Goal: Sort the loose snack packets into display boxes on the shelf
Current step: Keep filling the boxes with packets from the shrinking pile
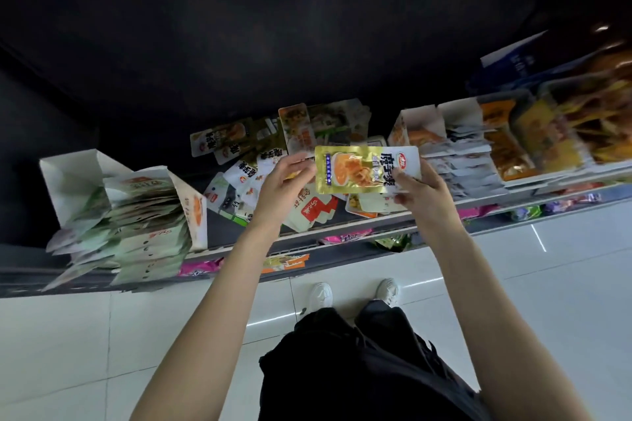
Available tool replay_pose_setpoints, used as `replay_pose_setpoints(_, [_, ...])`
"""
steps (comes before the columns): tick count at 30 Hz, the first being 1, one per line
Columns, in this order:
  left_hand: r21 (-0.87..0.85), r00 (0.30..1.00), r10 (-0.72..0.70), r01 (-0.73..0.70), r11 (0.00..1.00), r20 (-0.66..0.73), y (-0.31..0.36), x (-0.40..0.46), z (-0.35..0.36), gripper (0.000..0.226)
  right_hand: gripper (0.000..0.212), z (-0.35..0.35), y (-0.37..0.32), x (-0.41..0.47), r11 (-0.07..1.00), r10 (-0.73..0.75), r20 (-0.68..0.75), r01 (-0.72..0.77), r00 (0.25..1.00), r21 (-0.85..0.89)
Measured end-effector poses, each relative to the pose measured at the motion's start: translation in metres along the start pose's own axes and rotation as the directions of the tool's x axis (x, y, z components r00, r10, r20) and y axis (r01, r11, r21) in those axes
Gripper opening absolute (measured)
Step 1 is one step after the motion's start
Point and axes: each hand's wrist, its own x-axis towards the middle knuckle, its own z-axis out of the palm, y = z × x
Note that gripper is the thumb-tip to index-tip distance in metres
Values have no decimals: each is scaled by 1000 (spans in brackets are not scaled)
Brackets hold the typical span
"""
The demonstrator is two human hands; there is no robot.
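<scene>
A gold and white snack packet (366,169) is held flat above the shelf between both hands. My left hand (284,184) pinches its left edge and my right hand (422,190) grips its right end. Under the packet lies a heap of loose snack packets (246,161) on the dark shelf. At the left stands an open white display box (68,178) crammed with greenish packets (136,225) that spill over its front. A second white display box (415,126) stands at the right and holds white packets in a row.
The shelf's front rail (342,236) runs across below my hands, with pink and green packets on a lower tier beneath it. Trays of orange and yellow snacks (554,126) fill the far right. Below are white floor tiles (547,284) and my white shoes.
</scene>
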Motion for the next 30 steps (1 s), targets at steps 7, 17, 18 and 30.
replay_pose_setpoints(7, [121,989,139,-144,982,56,4,3,70,20,15,-74,-26,-26,953,-300,-97,294,949,-70])
replay_pose_setpoints(17, [451,999,24,-35,892,30,-21,41,197,60,23,-169,-86,48,90,-839,247,572,484,-816])
replay_pose_setpoints(18, [462,999,-1,-16,887,38,-24,43,205,62,28,-169,-88,62,-2,-813,337,577,474,-817])
replay_pose_setpoints(30, [477,996,-72,89,875,-52,-43,48,229,66,43,-157,-59,133,-276,-252,614,553,748,-786])
